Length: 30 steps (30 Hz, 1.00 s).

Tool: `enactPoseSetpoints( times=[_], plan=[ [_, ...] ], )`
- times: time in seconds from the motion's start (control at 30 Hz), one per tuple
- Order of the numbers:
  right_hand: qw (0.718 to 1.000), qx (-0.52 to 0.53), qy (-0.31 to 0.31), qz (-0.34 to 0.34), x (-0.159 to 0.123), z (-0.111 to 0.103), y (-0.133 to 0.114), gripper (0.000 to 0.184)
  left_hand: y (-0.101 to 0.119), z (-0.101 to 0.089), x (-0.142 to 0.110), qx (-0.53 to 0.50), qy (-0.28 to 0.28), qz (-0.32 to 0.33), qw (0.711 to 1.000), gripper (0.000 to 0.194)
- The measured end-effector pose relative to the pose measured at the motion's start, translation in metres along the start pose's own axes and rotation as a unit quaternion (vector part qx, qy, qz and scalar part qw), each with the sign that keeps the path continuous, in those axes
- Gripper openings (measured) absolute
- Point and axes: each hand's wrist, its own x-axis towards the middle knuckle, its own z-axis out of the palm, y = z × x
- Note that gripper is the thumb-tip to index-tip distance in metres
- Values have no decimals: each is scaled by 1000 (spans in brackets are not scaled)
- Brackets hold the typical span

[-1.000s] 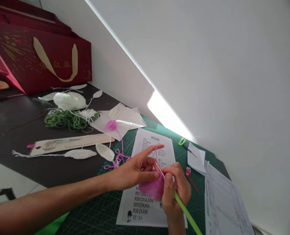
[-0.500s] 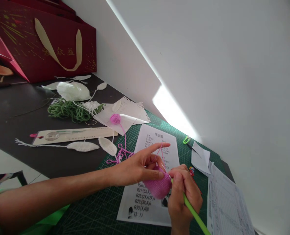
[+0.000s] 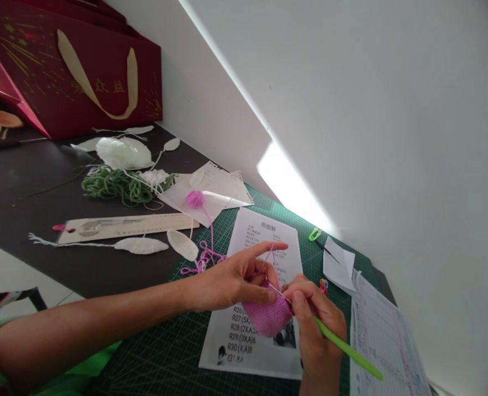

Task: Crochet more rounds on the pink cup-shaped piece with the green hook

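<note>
Between thumb and fingers, my left hand [image 3: 244, 280] pinches a pink crocheted piece [image 3: 268, 316], rounded like a small pouch. Pink yarn runs over its outstretched index finger. My right hand [image 3: 320, 316] grips a crochet hook [image 3: 343, 346] with a green handle, its metal tip at the upper edge of the pink piece. Beneath both hands lies a printed pattern sheet [image 3: 237, 341], partly covered by them. From a small pink yarn ball [image 3: 195, 199], a strand leads to a loose pink tangle [image 3: 206, 256] beside my left wrist.
A green cutting mat [image 3: 153, 357] carries the sheet. Leftward are a green yarn heap [image 3: 118, 186], white crocheted leaves [image 3: 141, 245], a flat beige strip [image 3: 124, 226] and a red gift bag [image 3: 107, 66]. A green stitch marker [image 3: 314, 235] and written papers [image 3: 386, 341] lie right, beside the wall [image 3: 371, 137].
My right hand has shifted slightly right and turned, so the hook's handle now slants flatter toward the right. The left hand keeps its hold on the pink piece.
</note>
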Motion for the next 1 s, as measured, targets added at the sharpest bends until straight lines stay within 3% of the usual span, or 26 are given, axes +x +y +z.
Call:
enactPoseSetpoints(
  times=[0.77, 1.0],
  plan=[
    [989, -69, -89, -97, 6, -19, -16, 30, 2, 0, -2, 110, -13, 0, 994, 78],
    [973, -158, -86, -146, 10, -12, -21, 25, -6, 1, -2, 252, 39, 55, 965, 73]
  ],
)
